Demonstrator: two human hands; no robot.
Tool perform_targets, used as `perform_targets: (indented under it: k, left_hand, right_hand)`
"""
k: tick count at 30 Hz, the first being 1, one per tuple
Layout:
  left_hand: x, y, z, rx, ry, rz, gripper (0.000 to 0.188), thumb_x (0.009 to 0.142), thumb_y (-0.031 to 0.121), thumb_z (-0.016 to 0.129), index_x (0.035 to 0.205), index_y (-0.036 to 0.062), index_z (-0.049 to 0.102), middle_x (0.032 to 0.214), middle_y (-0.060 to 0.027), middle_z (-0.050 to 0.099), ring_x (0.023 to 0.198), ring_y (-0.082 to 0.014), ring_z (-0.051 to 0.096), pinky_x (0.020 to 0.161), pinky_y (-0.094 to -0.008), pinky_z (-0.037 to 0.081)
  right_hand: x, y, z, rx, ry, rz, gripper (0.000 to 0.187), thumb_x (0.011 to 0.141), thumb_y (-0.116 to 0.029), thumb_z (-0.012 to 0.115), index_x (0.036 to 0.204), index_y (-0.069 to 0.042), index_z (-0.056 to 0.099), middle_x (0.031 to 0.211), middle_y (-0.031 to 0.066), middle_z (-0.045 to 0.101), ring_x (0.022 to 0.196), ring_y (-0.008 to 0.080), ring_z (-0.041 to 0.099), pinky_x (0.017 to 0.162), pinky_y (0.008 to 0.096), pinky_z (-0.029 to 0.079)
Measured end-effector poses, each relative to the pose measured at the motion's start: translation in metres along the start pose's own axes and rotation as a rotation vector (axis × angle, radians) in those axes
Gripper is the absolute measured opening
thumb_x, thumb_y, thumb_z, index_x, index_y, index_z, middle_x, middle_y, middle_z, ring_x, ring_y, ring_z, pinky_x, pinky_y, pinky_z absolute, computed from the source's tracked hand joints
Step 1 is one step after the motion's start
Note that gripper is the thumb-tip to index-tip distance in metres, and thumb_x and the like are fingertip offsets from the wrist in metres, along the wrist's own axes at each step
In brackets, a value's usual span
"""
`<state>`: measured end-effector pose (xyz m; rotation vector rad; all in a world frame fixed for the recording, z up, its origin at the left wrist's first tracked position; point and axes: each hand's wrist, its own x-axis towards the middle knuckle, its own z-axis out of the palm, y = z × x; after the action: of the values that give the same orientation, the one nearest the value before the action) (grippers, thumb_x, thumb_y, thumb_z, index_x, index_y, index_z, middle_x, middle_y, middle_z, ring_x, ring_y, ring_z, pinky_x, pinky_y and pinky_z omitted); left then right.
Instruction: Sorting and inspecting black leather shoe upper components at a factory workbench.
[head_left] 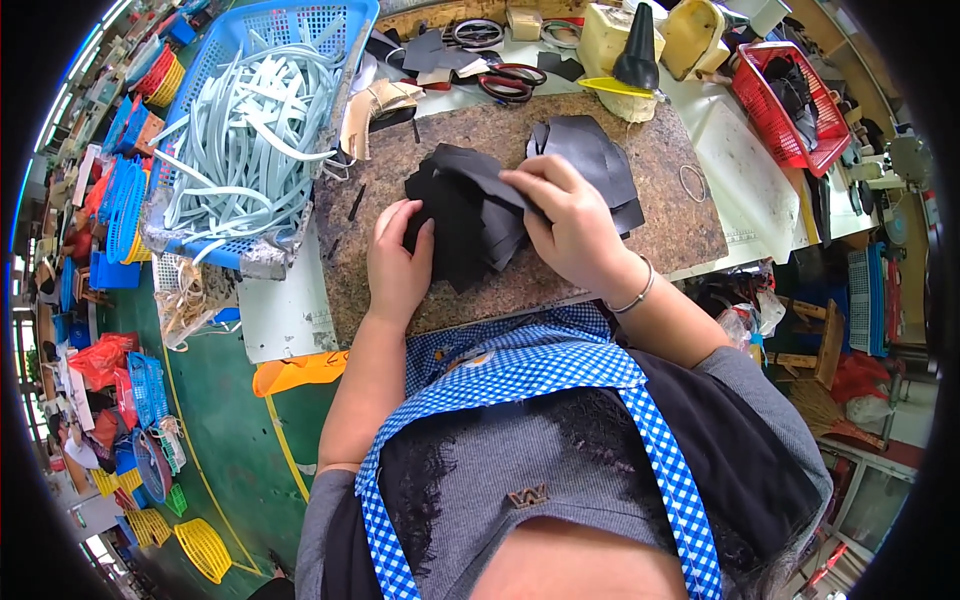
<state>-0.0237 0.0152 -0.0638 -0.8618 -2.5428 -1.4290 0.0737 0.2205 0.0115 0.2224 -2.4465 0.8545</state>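
A loose stack of black cut pieces (450,222), thin like leather or fabric, lies on the brown speckled stone slab (660,240) in front of me. My left hand (398,255) grips the stack's left edge, thumb and fingers closed on it. With thumb and fingers pinched, my right hand (570,215) holds the edge of a black piece (485,175) bent up from the top of the stack. A second pile of dark grey pieces (590,160) lies just beyond my right hand. How many pieces each hand holds cannot be made out.
At the left, a blue basket (225,85) is heaped with pale blue strips (265,130). Red-handled scissors (512,82), tape rolls and scraps lie along the back. A black cone (638,55) stands behind the slab. A red basket (770,105) with dark pieces sits at the right.
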Motion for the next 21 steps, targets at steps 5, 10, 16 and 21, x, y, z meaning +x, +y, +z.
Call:
perform_targets:
  k: [5,10,16,21]
  left_hand:
    - [0.001,0.010,0.007,0.067,-0.017,0.011,0.030,0.083,0.010,0.062,0.110,-0.0008,0.059,0.120,-0.0185,0.054,0.110,-0.0343,0.053,0.095,-0.0369,0.042]
    - [-0.007,-0.002,-0.005,-0.282,0.026,-0.166,0.039,0.085,0.008,0.060,0.122,-0.0013,0.051,0.124,-0.0180,0.051,0.113,-0.0290,0.052,0.096,-0.0363,0.042]
    - [0.003,0.022,-0.037,-0.867,-0.102,-0.877,0.035,0.088,0.024,0.064,0.115,0.0028,0.054,0.109,-0.0105,0.059,0.107,-0.0215,0.056,0.086,-0.0388,0.046]
    - [0.033,0.025,-0.016,-0.885,-0.229,-0.925,0.030,0.084,0.023,0.069,0.104,0.0027,0.061,0.095,-0.0074,0.066,0.084,-0.0192,0.064,0.071,-0.0326,0.051]
  right_hand:
    - [-0.006,-0.013,0.030,-0.209,-0.167,-0.157,0.051,0.063,-0.007,0.068,0.113,0.001,0.059,0.102,0.0131,0.052,0.096,0.0289,0.054,0.080,0.0355,0.047]
    - [-0.015,-0.021,0.030,-0.260,-0.372,-0.101,0.076,0.065,-0.030,0.076,0.128,-0.001,0.047,0.126,0.0166,0.043,0.123,0.0328,0.039,0.094,0.0443,0.040]
    - [-0.033,-0.014,0.049,-0.283,-0.354,-0.071,0.088,0.064,-0.034,0.077,0.136,-0.003,0.039,0.136,0.0203,0.035,0.130,0.0394,0.029,0.099,0.0484,0.037]
    - [-0.029,-0.018,0.056,-0.332,-0.280,-0.007,0.091,0.066,-0.037,0.075,0.138,-0.002,0.034,0.136,0.0236,0.034,0.129,0.0429,0.029,0.098,0.0486,0.038]
